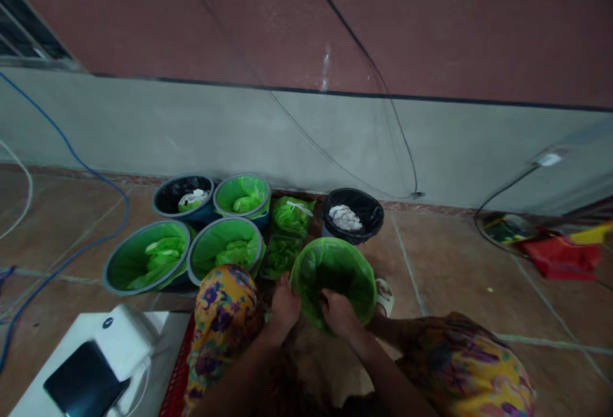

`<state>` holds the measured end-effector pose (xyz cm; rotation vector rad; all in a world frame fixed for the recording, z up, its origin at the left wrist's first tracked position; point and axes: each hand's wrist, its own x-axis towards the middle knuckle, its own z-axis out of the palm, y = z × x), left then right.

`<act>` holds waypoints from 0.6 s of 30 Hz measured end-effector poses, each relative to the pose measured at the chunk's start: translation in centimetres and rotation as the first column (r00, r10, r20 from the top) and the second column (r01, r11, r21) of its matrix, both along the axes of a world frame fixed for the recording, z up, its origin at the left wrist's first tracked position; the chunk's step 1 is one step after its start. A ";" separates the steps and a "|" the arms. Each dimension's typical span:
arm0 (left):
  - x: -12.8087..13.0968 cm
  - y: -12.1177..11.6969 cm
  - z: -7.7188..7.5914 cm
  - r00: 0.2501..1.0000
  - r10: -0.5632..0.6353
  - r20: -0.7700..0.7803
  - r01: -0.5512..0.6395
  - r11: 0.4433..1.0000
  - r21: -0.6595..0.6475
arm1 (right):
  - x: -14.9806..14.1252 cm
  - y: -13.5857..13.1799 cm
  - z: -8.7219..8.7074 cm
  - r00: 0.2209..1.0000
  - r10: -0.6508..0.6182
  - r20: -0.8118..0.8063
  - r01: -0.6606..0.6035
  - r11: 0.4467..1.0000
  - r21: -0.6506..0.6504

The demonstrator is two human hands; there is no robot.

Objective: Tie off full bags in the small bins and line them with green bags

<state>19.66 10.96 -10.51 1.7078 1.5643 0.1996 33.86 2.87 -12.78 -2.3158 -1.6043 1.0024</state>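
A bin lined with a light green plastic bag point(335, 252) stands upright between my knees, its mouth facing up. At its left rim my left hand point(286, 305) is closed on the edge of the green bag. My right hand point(339, 311) reaches over the near rim, its fingers curled at the bag's inner side; the fingertips are partly hidden in shadow. Just left of the bin is a small clear container point(281, 256) with green plastic in it. Behind that lies a bunched green bag point(291, 216) with a white tie.
Several lined bins stand to the left, including a green-lined one point(115, 270). A black-lined bin point(371, 212) with white crumpled stuff is behind mine. A white board point(62, 353) holds electronic devices at lower left. A blue cable point(71, 149) and a red object point(562, 257) lie at the sides.
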 end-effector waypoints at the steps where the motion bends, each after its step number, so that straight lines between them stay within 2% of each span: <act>1: -0.3 0.0 -0.1 1.000 0.007 0.015 -0.006 1.000 -0.012 | -0.1 0.0 0.2 1.000 -0.008 -0.002 0.008 1.000 0.014; 4: -1.0 -0.1 -0.3 0.996 0.034 0.077 -0.031 0.999 -0.037 | -0.1 -0.1 1.3 0.999 -0.035 -0.004 0.035 0.997 0.063; 9: -1.1 -0.5 -0.4 0.989 0.052 0.140 -0.058 0.998 0.040 | 0.0 -0.8 3.1 0.998 -0.048 0.028 0.046 0.996 0.081; 13: -1.1 -1.1 -0.3 0.985 0.024 0.173 -0.035 0.997 0.063 | -0.1 -1.9 3.1 0.997 -0.061 0.053 0.057 0.996 0.065; 18: -1.7 -0.9 -0.4 0.988 0.066 0.137 -0.079 0.993 0.092 | 0.1 -2.2 2.5 0.999 -0.028 0.041 0.027 0.999 0.026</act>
